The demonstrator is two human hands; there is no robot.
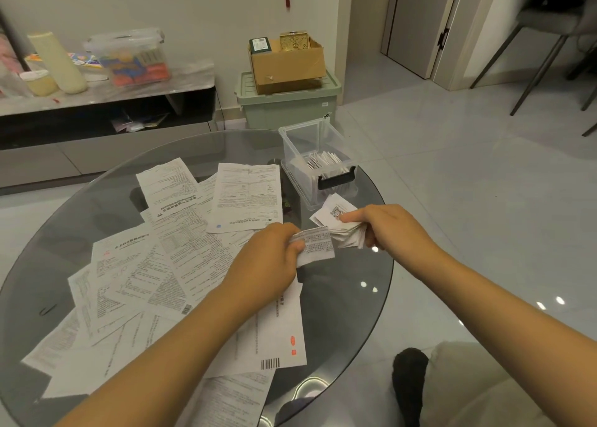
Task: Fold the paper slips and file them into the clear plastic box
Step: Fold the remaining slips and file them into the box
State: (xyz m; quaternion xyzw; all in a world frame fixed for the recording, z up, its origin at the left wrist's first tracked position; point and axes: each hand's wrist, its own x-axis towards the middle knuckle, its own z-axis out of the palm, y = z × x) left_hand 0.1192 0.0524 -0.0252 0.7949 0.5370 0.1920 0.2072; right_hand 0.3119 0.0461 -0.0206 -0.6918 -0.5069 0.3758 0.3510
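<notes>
Already some folded slips (324, 161) are filed in the clear plastic box (318, 158); a folded slip (316, 245) is pinched by the left hand (268, 258), a bundle (350, 234), seemingly folded, by the right hand (387, 229); many flat sheets (181, 249) are left.

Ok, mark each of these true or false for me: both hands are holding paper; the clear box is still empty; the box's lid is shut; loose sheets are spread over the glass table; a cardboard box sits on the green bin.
1. Both hands hold paper. True: the left hand pinches a folded slip, the right hand grips a bundle of folded slips.
2. The clear plastic box is empty. False: folded slips stand inside.
3. Its lid is shut. False: the top is open.
4. Loose sheets cover the glass table. True.
5. A cardboard box sits on the green bin. True.
</notes>
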